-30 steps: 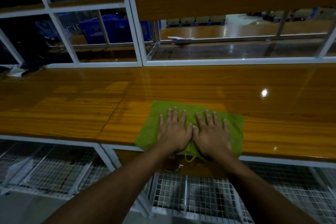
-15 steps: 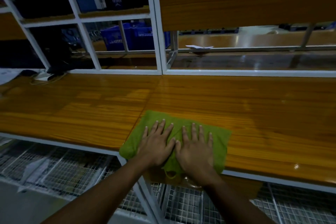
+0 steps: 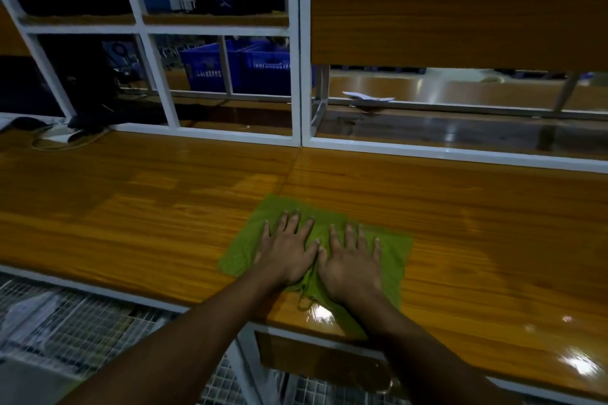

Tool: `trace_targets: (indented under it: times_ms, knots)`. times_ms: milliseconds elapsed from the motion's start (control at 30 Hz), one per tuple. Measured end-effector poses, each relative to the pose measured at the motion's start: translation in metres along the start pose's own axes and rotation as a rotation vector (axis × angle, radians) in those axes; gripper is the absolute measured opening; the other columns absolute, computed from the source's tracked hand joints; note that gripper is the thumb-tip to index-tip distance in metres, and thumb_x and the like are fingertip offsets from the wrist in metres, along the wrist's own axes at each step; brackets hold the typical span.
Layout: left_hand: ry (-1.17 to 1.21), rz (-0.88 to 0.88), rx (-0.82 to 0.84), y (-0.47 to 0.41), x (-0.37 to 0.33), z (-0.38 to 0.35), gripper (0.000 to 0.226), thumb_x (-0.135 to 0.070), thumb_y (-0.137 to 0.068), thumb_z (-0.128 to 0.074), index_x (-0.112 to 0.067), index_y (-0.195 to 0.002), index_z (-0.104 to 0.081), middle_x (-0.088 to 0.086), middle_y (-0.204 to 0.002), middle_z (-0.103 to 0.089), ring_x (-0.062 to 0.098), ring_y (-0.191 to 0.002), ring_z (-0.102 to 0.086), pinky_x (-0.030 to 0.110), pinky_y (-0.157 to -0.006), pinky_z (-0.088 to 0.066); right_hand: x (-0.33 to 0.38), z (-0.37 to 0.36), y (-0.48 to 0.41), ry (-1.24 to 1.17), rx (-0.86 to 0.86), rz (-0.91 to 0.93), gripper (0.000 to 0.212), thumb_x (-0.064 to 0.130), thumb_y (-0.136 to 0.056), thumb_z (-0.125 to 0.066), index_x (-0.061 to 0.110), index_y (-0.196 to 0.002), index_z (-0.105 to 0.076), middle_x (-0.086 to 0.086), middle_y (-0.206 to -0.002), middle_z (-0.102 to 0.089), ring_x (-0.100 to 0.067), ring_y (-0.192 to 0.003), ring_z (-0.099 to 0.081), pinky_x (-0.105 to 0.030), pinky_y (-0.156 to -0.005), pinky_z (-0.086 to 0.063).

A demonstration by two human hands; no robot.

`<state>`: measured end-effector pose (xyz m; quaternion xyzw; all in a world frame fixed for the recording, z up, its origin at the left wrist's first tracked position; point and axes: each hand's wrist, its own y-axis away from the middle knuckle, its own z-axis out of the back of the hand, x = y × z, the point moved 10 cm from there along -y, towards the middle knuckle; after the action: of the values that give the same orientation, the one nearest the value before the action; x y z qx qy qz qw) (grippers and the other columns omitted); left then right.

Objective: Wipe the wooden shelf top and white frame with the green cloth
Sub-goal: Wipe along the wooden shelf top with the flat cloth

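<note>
Along the near edge of the wooden shelf top point(image 3: 131, 214), in the head view, the green cloth point(image 3: 396, 248) lies spread flat. Its far corner is at the seam between two boards and its near corner reaches the front edge. Both hands press down on it side by side. The left hand point(image 3: 289, 255) lies palm-flat on the cloth's left half, fingers straight and spread. The right hand point(image 3: 352, 268) lies equally flat and spread on the right half. The thumbs meet, or nearly so, over a bunched fold in the middle. A small loop point(image 3: 304, 302) of the cloth rests on bare wood between the wrists. Far behind the cloth, the white frame point(image 3: 300, 59) rises as an upright post, with rails running left and right along the back of the shelf top. Through the frame on the far left stand blue crates point(image 3: 237, 67), and to the right a sheet of white paper point(image 3: 368, 96) lies on another wooden surface. A yellow cable point(image 3: 59, 145) curls on the wood at far left. Wire mesh point(image 3: 82, 329) shows below the shelf top at near left.
</note>
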<state>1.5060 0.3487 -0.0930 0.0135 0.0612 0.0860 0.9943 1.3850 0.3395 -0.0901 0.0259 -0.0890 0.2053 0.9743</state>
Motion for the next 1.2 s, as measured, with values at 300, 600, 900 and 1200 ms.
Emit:
trace_targets:
  times_ms: [300,600,900,1200]
  knots:
    - [0.035,-0.090,-0.046,-0.085,0.014,0.006,0.059,-0.049,-0.101,-0.018,-0.031,-0.156,-0.007,0.003,-0.165,0.003,0.022,-0.150,0.006,0.050,-0.120,0.004,0.004,-0.003,-0.085,0.031,-0.020,-0.074,0.063,0.053,-0.101,-0.012,0.025,-0.158,-0.003,-0.008,-0.165,0.005,-0.029,-0.151,0.008,-0.056,-0.119,0.005]
    - [0.072,-0.151,-0.034,-0.158,0.022,0.008,0.058,-0.047,-0.103,-0.015,-0.028,-0.156,-0.004,0.004,-0.164,0.005,0.021,-0.150,0.008,0.044,-0.121,0.004,-0.005,-0.010,-0.160,0.044,0.011,-0.158,0.062,0.053,-0.101,-0.007,0.029,-0.157,0.002,-0.004,-0.165,0.011,-0.026,-0.151,0.012,-0.054,-0.119,0.006]
    - [0.070,-0.161,-0.048,-0.206,0.026,0.010,0.060,-0.045,-0.103,-0.016,-0.020,-0.157,-0.007,0.006,-0.164,0.003,0.021,-0.150,0.006,0.041,-0.121,0.002,-0.008,-0.003,-0.203,0.043,0.004,-0.152,0.061,0.052,-0.102,-0.007,0.028,-0.158,0.001,-0.006,-0.165,0.008,-0.027,-0.151,0.010,-0.054,-0.119,0.005]
    - [0.050,-0.171,-0.094,-0.269,0.027,0.016,0.061,-0.044,-0.103,-0.019,-0.015,-0.156,-0.011,0.009,-0.164,-0.003,0.022,-0.150,-0.001,0.039,-0.121,-0.001,-0.019,0.000,-0.265,0.019,0.004,-0.125,0.062,0.051,-0.102,-0.007,0.026,-0.158,-0.001,-0.007,-0.165,0.005,-0.028,-0.151,0.008,-0.055,-0.119,0.005]
